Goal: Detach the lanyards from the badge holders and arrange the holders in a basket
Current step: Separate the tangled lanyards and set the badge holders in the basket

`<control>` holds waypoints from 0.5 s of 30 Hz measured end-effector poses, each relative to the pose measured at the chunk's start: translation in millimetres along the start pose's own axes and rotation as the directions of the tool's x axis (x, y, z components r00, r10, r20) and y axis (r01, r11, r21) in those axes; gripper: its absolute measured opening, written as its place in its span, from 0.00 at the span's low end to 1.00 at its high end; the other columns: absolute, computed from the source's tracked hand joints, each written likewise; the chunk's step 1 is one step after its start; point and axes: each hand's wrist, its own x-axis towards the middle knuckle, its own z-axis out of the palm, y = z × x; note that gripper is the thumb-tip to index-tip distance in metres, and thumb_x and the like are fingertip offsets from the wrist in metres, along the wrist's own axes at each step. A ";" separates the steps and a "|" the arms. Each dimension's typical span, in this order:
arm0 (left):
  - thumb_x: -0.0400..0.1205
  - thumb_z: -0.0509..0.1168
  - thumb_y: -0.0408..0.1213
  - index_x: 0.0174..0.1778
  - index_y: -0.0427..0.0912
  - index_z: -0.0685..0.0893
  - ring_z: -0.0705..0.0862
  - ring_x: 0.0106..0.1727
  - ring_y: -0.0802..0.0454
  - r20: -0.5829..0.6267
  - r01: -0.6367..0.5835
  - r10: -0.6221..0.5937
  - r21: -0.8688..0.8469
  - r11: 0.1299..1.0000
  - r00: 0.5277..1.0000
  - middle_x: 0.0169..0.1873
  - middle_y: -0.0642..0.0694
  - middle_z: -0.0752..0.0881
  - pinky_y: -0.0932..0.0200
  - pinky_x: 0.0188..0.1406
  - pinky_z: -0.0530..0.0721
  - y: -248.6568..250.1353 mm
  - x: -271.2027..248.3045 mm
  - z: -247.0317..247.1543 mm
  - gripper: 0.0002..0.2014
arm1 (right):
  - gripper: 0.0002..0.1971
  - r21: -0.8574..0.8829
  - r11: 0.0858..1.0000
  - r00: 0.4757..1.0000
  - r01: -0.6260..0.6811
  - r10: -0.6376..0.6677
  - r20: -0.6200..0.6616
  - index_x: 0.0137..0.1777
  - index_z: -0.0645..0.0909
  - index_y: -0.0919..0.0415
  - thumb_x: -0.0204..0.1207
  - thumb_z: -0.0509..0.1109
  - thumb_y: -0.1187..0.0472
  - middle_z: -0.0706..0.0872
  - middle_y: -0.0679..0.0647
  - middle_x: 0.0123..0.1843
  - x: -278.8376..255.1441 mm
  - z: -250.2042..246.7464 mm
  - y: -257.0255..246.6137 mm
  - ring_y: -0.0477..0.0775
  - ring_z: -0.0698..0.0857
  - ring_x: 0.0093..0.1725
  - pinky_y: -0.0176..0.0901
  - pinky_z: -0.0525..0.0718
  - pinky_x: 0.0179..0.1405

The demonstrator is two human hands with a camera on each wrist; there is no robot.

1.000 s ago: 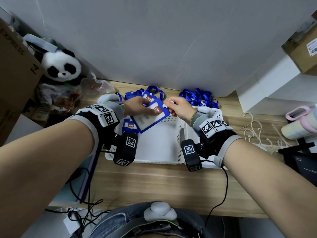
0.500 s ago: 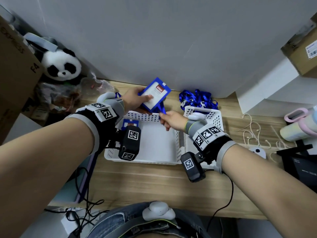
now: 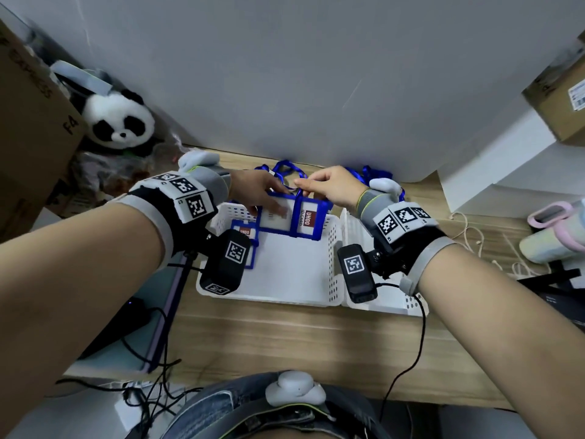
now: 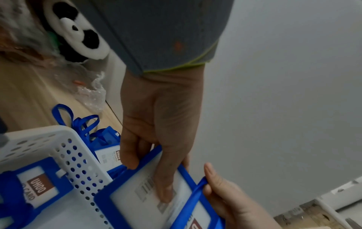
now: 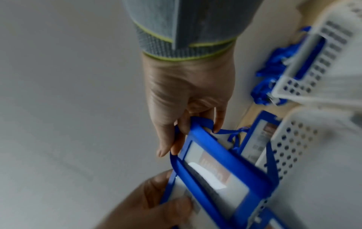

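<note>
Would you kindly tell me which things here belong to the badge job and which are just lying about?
Job: held badge holder, its lanyard, white basket, holder in basket, lanyard pile.
Lying about: toy panda, cardboard box, pink cup.

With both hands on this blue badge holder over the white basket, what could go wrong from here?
1. The blue lanyard strap is still looped across the blue badge holder; pulled by the right hand, it may snag rather than come free.
2. The left hand holds the holder mostly with straight fingers, so it could slip into the white perforated basket with the strap attached.
</note>
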 end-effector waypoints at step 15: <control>0.83 0.62 0.34 0.66 0.35 0.79 0.86 0.50 0.39 -0.669 -0.001 -0.256 -0.358 0.934 0.698 0.57 0.35 0.85 0.49 0.44 0.86 -35.4 17.0 -4.9 0.16 | 0.12 0.081 0.993 0.985 0.086 -0.073 -0.156 0.34 0.77 0.54 0.72 0.73 0.70 0.81 0.48 0.34 11.3 -23.8 -7.3 0.39 0.77 0.33 0.22 0.76 0.34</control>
